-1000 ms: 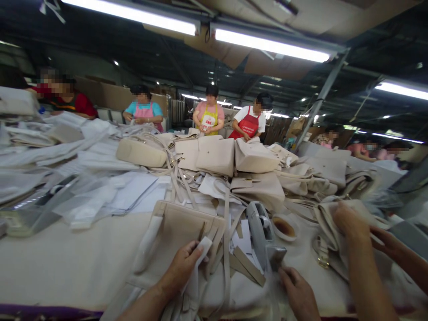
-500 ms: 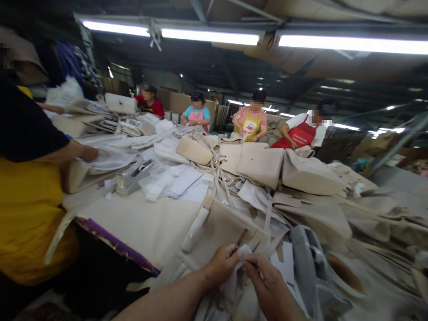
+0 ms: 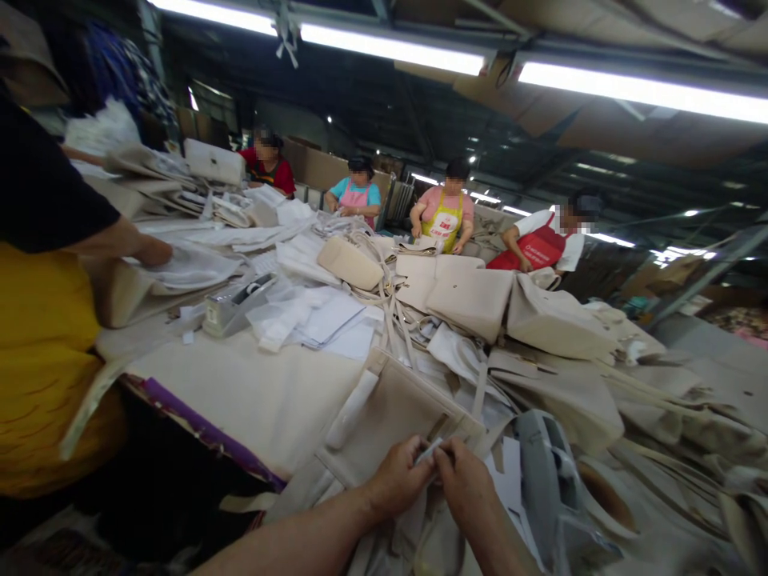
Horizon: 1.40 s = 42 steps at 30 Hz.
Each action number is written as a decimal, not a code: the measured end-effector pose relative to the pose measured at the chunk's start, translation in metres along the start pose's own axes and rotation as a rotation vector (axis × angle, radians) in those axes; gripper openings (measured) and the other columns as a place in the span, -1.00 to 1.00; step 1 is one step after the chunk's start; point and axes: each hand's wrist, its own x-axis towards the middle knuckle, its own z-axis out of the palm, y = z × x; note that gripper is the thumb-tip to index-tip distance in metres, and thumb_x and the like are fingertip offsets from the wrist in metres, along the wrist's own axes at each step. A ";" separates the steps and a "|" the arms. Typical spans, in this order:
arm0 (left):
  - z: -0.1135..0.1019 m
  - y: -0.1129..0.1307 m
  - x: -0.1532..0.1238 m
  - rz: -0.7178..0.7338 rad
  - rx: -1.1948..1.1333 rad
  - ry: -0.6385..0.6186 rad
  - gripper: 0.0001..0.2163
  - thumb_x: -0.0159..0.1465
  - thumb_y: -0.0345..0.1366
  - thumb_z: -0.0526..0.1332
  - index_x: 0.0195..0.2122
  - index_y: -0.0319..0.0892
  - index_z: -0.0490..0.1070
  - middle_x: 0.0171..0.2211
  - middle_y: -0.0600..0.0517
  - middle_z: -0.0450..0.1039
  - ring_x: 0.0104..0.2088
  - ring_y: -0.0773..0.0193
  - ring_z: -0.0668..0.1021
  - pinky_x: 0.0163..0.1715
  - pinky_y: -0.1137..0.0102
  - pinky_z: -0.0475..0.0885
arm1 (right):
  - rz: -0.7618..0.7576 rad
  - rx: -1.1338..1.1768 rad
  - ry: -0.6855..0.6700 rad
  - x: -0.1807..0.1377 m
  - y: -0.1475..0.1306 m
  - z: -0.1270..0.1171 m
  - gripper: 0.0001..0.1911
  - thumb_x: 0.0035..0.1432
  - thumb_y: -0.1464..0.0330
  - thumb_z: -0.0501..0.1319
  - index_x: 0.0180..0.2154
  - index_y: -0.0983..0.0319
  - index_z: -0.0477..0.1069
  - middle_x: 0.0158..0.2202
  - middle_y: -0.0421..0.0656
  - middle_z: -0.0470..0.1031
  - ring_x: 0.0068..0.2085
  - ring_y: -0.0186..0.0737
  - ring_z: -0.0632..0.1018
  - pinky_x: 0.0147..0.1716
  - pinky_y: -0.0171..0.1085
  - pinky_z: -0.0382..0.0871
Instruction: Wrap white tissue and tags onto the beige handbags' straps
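My left hand [image 3: 396,478] and my right hand [image 3: 466,480] meet low in the middle of the view, fingertips close together. Between them they pinch a small white strip of paper [image 3: 428,450], seen nearly edge-on; most of it is covered by my fingers. Just beyond the hands lies a beige bag [image 3: 402,400], tilted on the table, with a white wrapped roll-like piece [image 3: 355,406] along its left side. More pale material hangs below my wrists, partly hidden by them. To the right of my right hand stands a grey tape dispenser [image 3: 543,460].
Beige bags [image 3: 471,304] and straps crowd the table's middle and right. White sheets [image 3: 336,322] and a second tape dispenser [image 3: 237,306] lie left of centre. At the left a co-worker in a yellow apron [image 3: 45,360] reaches into a bag; several people work across the table.
My right hand has turned inward and closed up beside my left. The white paper now shows as a narrow strip instead of a broader piece. The view has tilted slightly.
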 end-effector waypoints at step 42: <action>-0.006 0.005 -0.008 -0.065 -0.473 -0.110 -0.68 0.09 -0.07 0.24 -0.31 -0.24 0.30 -0.37 0.05 0.40 -0.35 0.30 0.43 -0.29 0.41 0.30 | -0.499 -0.137 0.271 -0.002 0.028 -0.045 -0.67 0.14 0.17 0.08 -0.14 0.18 0.43 -0.04 -0.05 0.37 0.00 -0.11 0.40 0.00 -0.17 0.31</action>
